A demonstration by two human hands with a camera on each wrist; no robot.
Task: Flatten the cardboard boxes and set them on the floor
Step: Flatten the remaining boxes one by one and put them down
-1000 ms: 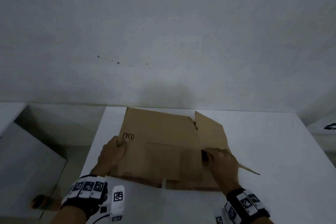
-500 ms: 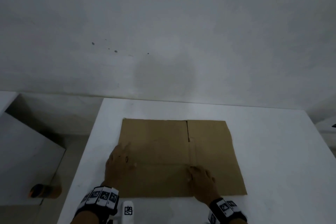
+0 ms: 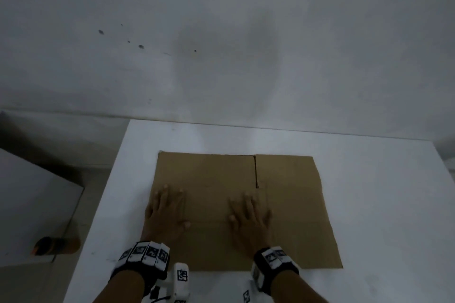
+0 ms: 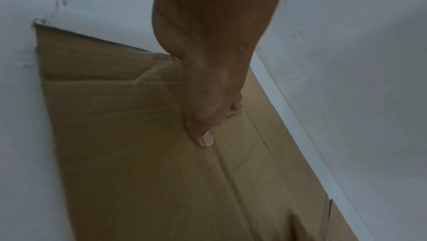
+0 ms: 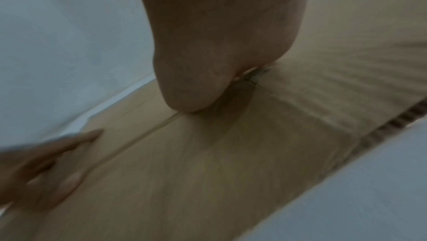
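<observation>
The flat brown cardboard box [image 3: 283,216] lies on the white table [image 3: 381,204]; its long side runs from left to right, and its short side runs from near to far; it sits a bit left of the middle of the table, with its near edge close to the near side. It looks like one big brown sheet with square corners; a thin cut [image 3: 256,171] runs from the far edge toward the middle, and it splits the far part into two flaps; a fold line runs left to right across the sheet, just by the thumbs. In the left wrist view the near left corner has a small crease; in the right wrist view the wavy inside of the cardboard shows along one edge.

The left hand [image 3: 166,214] lies palm down on the left part of the box; its fingers are straight and spread, and they press on the cardboard; its thumb lies flat by the fold line. The right hand [image 3: 250,219] lies palm down near the middle of the box; its fingers are straight too, and they point to the far side; it holds nothing. The two hands are apart, with bare cardboard between them. Each wrist wears a black band [image 3: 145,259] with white squares on it.

A grey wall [image 3: 221,32] stands behind the table; an orange and black bottle [image 3: 55,245] lies low down on the left, well apart from the box.
</observation>
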